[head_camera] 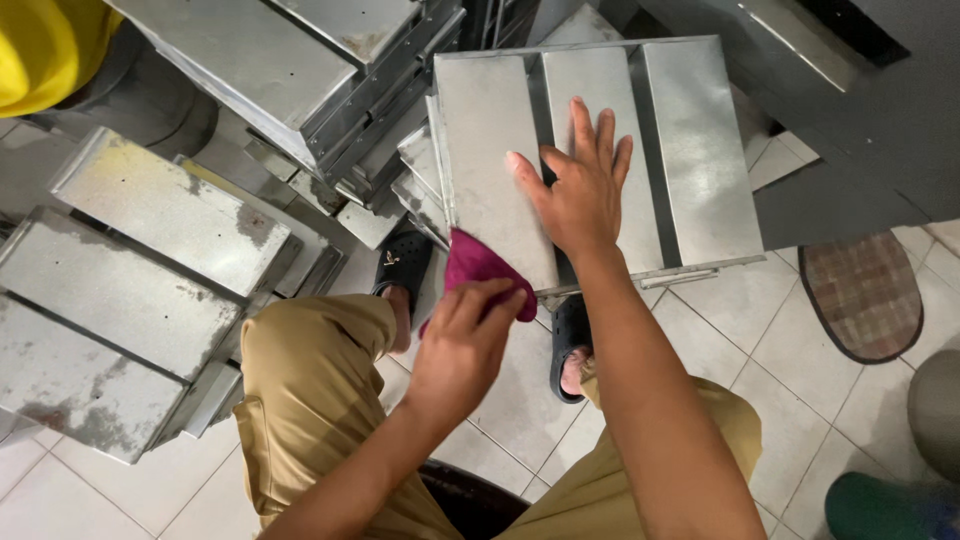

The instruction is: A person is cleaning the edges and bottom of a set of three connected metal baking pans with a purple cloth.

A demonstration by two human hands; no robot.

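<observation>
A grey metal baking tray (690,150) with three long loaf-shaped sections lies upside down in front of me. My right hand (578,185) rests flat and spread on its middle section, holding it steady. My left hand (462,335) grips a magenta cloth (478,265) pressed against the near left corner of the tray. Below the hands are my knees in tan trousers (310,400) and my feet in black sandals (403,262).
Stacks of similar metal trays (150,260) stand to the left and at the top (290,60) on the white tiled floor (790,400). A yellow object (45,45) is at top left, a checked slipper (862,295) at right, a dark green thing (880,505) at bottom right.
</observation>
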